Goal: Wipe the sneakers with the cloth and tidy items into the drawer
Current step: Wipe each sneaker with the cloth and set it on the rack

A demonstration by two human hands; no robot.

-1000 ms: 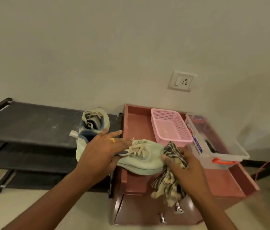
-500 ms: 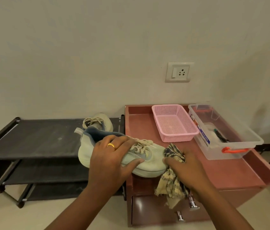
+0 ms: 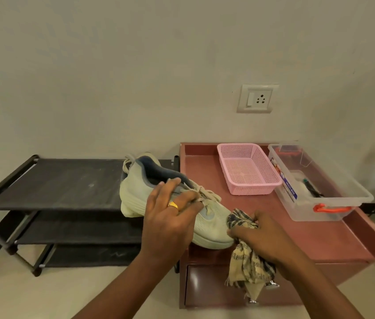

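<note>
**Wiping the toe, drawer not yet opened**

Head view, the only one I have. The sneaker [image 3: 211,223] lies half across the left front corner of the red cabinet [image 3: 320,236], toe toward me and to the right, heel hanging out over the black shoe rack [image 3: 66,183]. My left hand [image 3: 170,217] is clamped on it from above, thumb up at the collar and fingers laid across the laces. My right hand [image 3: 262,236] is closed round a bunched checked cloth [image 3: 248,270], pressing it against the toe while the loose end hangs down in front of the drawer [image 3: 209,286]. A second sneaker [image 3: 129,161] is just visible behind the first, on the rack (only laces and a bit of the upper show, so I can't say how it sits).

On handling, I judge the sneaker light, with a soft knit upper that gives under pressure and a firmer foam sole. The collar and lace area is the place to hold it, because that leaves the toe and sides free for the cloth. With the heel unsupported, it would likely tip if I let go. The cloth is limp and needs to stay bunched to give any wiping pressure.

Farther back on the cabinet are a pink basket [image 3: 248,171] and, just beside it, a clear box [image 3: 303,211] with small items inside. The drawer is shut, so I judge the tidying has not begun.
</note>
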